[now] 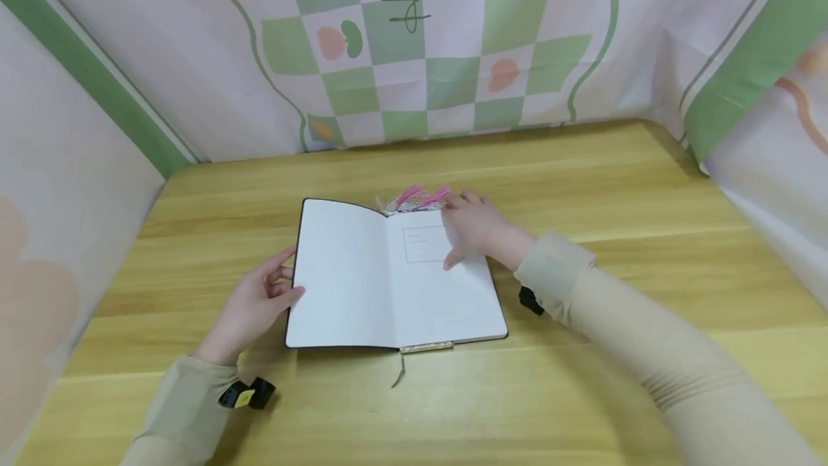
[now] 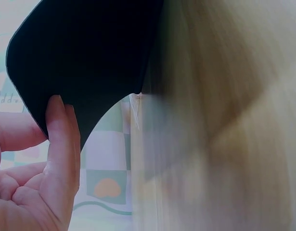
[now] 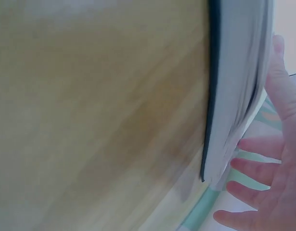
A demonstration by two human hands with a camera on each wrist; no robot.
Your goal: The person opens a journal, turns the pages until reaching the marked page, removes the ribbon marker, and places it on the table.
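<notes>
An open notebook with a black cover lies on the wooden table, its left side raised off the wood. My left hand pinches that side's outer edge, thumb on the page face and fingers behind the cover. Over the upper part of the right page is my right hand, fingers spread past the page's top edge, thumb at the page surface. A printed box on this page is partly hidden by the hand. Pink and silvery tassels stick out at the notebook's top.
A thin ribbon and a narrow gold-patterned strip show at the notebook's bottom edge. The wooden table extends around it. Behind and at both sides hangs a green-and-white checked cloth.
</notes>
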